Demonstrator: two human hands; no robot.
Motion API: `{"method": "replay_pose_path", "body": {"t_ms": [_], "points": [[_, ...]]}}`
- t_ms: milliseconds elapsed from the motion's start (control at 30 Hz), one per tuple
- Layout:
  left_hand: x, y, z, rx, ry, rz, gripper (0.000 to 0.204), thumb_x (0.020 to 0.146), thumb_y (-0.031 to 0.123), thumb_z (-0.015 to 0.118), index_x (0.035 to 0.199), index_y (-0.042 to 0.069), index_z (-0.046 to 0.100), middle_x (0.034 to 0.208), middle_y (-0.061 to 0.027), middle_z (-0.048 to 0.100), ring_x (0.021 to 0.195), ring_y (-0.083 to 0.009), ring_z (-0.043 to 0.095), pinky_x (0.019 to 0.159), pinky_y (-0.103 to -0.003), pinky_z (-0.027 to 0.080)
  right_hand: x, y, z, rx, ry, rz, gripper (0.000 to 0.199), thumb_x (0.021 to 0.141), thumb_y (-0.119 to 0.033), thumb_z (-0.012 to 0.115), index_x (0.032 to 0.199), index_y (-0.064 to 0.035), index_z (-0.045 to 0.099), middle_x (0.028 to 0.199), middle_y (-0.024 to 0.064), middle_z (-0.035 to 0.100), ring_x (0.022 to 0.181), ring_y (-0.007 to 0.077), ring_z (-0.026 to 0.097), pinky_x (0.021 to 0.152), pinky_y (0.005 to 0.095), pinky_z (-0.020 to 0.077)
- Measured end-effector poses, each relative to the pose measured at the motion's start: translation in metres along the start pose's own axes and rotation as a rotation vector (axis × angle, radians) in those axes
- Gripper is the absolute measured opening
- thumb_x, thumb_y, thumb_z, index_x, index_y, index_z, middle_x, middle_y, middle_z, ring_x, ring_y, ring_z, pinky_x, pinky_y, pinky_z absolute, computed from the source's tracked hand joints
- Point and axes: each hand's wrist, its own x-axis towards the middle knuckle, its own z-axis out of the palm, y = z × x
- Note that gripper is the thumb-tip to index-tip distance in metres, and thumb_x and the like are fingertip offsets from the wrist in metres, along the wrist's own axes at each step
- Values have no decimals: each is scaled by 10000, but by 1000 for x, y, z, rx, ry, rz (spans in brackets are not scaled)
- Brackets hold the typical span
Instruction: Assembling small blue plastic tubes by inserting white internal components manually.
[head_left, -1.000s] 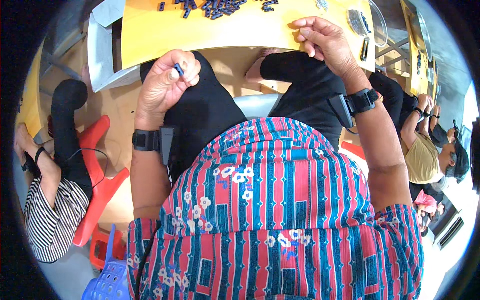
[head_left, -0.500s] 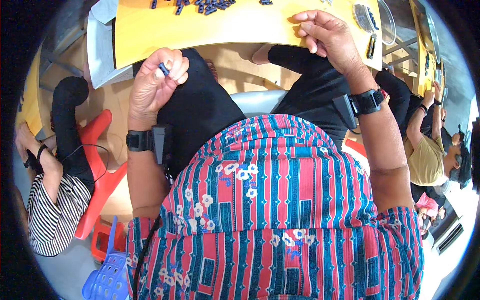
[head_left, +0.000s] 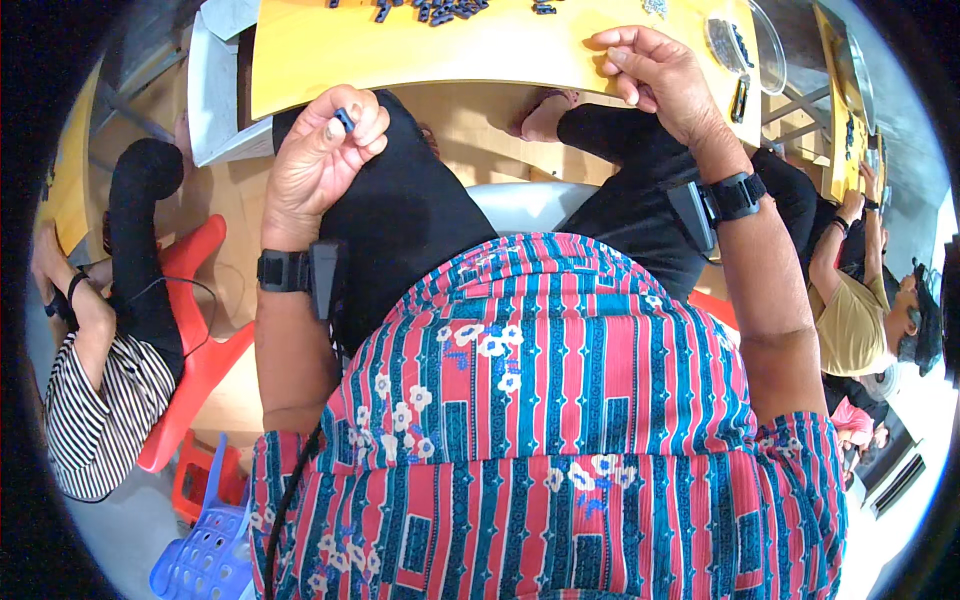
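Between the thumb and fingers of my left hand (head_left: 325,155) is a small dark blue plastic piece (head_left: 345,119), held up just off the table's near edge at the left. My right hand (head_left: 665,80) hovers at the right side of the yellow table (head_left: 420,55), thumb and forefinger pinched together; anything between them is too small to make out. Toward the far edge lie a loose pile of dark blue plastic pieces (head_left: 450,10) and a smaller group of the same kind (head_left: 545,7).
Small silvery parts (head_left: 654,7) lie at the far right, near a clear round container (head_left: 724,45) with dark pieces inside. A black narrow object (head_left: 740,98) rests by the table's right edge. Co-workers sit on both sides, with a red chair (head_left: 185,300) at the left.
My left hand has moved slightly up and to the right, still holding the blue piece. The right hand has barely moved. The view of the table has shifted a little.
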Motion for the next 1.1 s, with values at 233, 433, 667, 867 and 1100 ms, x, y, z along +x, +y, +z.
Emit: {"method": "replay_pose_path", "body": {"t_ms": [233, 433, 667, 867, 1100], "points": [[4, -3, -3, -27, 8, 10, 235, 870, 228, 661, 901, 65, 495, 787, 5, 356, 731, -105, 326, 626, -215, 306, 6, 1, 0, 12, -16, 24, 232, 949, -78, 507, 1160, -39, 594, 837, 5, 596, 529, 12, 486, 411, 121, 317], [8, -1, -8, -20, 10, -6, 228, 875, 223, 654, 905, 63, 495, 784, 3, 357, 731, -113, 325, 631, -218, 308, 11, 3, -2, 36, -49, -5, 247, 889, -37, 502, 1098, -24, 632, 818, 20, 622, 561, 24, 512, 473, 154, 366], [4, 2, -10, -8, 19, -24, 216, 853, 239, 677, 925, 64, 574, 775, -4, 402, 746, -129, 368, 632, -231, 332, 11, 3, -2, 44, -44, 15, 248, 865, -48, 546, 1096, -27, 633, 812, 12, 628, 539, 20, 500, 440, 152, 340], [-3, 4, -6, 29, 55, -43, 270, 845, 283, 689, 866, 74, 520, 762, 1, 385, 731, -124, 361, 614, -226, 317, 1, -2, 2, 28, -35, 7, 223, 857, -52, 568, 1063, -35, 653, 780, 3, 622, 515, 17, 485, 414, 156, 330], [-16, 13, 2, 54, 54, -47, 301, 823, 301, 713, 828, 90, 499, 756, 1, 392, 719, -120, 375, 622, -221, 332, -11, -14, 15, 11, -25, -6, 216, 843, -61, 595, 1048, -24, 655, 761, 19, 611, 501, 28, 480, 415, 170, 353]]}}
